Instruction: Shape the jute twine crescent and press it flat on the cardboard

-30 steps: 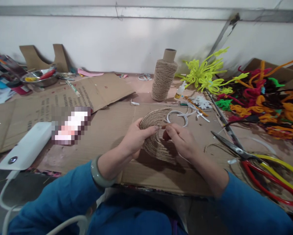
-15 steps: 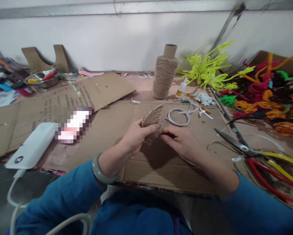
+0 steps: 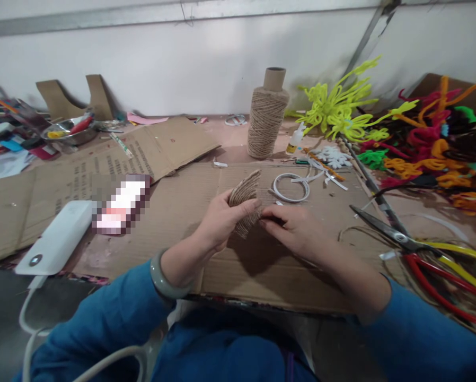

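Note:
A jute-wound disc [image 3: 245, 193] stands nearly on edge above the brown cardboard sheet [image 3: 182, 212]. My left hand [image 3: 222, 220] grips its left side, thumb across the face. My right hand [image 3: 291, 228] pinches its lower right rim with the fingertips. A thin strand of jute twine [image 3: 351, 233] curls on the cardboard to the right of my right hand. Behind the disc stands a tall spool of jute twine [image 3: 266, 119].
A white ring [image 3: 290, 188] lies just beyond my hands. Red-handled scissors [image 3: 408, 244] lie at the right, a pile of coloured pipe cleaners [image 3: 429, 148] behind them. A white power bank [image 3: 53, 239] sits at the left, a small glue bottle [image 3: 293, 142] near the spool.
The disc has turned from lying wide and face-up to standing nearly on edge between my hands. Both hands stayed in about the same place.

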The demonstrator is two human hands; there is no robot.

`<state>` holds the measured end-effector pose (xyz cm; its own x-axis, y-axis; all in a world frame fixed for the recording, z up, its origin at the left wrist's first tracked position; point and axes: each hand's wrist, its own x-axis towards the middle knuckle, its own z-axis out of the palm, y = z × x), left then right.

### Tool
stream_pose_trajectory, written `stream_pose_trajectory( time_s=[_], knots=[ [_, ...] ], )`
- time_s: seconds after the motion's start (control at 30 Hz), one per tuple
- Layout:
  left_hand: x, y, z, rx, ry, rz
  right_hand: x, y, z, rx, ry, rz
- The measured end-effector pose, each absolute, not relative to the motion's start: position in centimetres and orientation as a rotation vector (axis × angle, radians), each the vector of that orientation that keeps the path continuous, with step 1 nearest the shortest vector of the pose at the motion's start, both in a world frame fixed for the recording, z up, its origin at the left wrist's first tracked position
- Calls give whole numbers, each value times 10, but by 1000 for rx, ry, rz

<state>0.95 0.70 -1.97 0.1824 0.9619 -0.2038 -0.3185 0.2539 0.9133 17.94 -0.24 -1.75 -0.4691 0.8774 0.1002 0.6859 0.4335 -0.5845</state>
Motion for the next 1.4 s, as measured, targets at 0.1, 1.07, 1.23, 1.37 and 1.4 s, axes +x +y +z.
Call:
stream_pose_trajectory(
  time_s=[0.1,1.07,1.23,1.37,1.4],
  knots=[
    [9,8,-21,868,991,1110,178,-4,-17,-1332,-2325,682],
    [5,15,-24,1041,1083,1128,171,-5,-20,-1451,-2438,729],
    [4,17,-24,1067,1139,1148,168,-7,-21,-1429,-2485,706],
    [3,19,-26,1064,1121,1109,169,-6,-21,-1444,-2490,707],
    [3,19,-26,1065,1109,1115,170,-6,-21,-1444,-2490,708]
  ],
)
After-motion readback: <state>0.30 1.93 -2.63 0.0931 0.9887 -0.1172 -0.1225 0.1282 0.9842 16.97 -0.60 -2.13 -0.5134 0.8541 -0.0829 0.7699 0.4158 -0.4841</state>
